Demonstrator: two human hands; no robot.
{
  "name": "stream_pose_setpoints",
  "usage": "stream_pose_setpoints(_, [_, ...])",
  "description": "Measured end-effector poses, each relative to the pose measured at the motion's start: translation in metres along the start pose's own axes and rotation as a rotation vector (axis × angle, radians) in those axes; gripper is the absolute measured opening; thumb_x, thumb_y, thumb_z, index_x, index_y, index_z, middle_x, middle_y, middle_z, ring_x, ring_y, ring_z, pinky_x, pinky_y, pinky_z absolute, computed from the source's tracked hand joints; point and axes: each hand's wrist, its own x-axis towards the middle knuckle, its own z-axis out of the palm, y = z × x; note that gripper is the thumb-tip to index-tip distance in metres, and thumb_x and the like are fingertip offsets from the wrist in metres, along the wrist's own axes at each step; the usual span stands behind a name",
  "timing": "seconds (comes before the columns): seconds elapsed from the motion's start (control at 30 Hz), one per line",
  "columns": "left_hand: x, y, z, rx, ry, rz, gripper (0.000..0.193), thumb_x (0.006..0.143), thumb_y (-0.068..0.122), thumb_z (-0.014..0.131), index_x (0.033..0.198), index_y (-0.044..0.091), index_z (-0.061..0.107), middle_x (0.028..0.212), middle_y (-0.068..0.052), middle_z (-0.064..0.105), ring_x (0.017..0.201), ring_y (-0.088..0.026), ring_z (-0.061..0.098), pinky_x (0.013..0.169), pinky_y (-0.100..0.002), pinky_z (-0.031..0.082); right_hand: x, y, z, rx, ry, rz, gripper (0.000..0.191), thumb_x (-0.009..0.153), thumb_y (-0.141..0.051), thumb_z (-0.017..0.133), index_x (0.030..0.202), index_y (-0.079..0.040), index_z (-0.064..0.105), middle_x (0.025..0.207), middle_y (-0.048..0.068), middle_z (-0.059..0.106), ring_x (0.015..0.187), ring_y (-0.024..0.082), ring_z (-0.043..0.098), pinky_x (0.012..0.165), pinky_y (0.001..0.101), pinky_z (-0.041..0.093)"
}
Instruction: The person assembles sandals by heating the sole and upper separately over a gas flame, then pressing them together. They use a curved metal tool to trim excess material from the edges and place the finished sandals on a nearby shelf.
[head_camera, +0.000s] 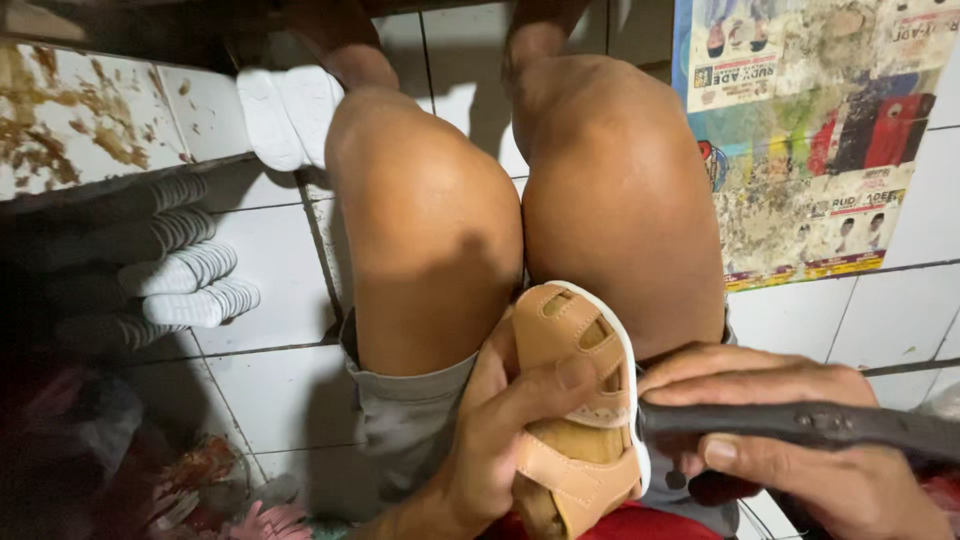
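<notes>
Two hands at work over the knees, tiled floor beneath.
Left hand grips a tan sandal at near centre; right hand is closed around a dark tool touching its white sole edge. Risk: tool tip slipping onto the thumb.

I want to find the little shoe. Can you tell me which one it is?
Look below the two bare knees, where the left hand grips a small tan sandal. It has strap slots and a white sole edge, and the right hand puts a dark tool against it. The white soles stacked at left have no tan straps.
</notes>
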Motion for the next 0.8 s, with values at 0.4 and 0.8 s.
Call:
stream_pose_setpoints(0.4, [0.001,0.009,0.017,0.115,0.05,0.049,0.038,0.092,0.015,0.063,0.124,0.0,0.049,0.097,-0.016,0.062,0.07,-0.03,0.069,0.055,-0.045,0.061,-0.008,0.0,0.006,0.139,0.008,-0.004,0.04,0.087,-0.012,0.068,0.119,0.012,0.075,0.131,0.028,0.067,0.118,0.039,0.06,0.102,0.0479,0.053])
stream_pose_setpoints(0.8, [0.004,0.005,0.013,0.171,0.056,0.144,0.031,0.096,0.02,0.061,0.118,-0.001,0.055,0.093,-0.014,0.064,0.068,-0.023,0.069,0.056,-0.04,0.06,-0.022,0.019,0.04,0.211,0.148,-0.124,0.043,0.09,-0.013,0.062,0.121,0.015,0.074,0.127,0.029,0.067,0.118,0.038,0.07,0.105,0.0439,0.051])
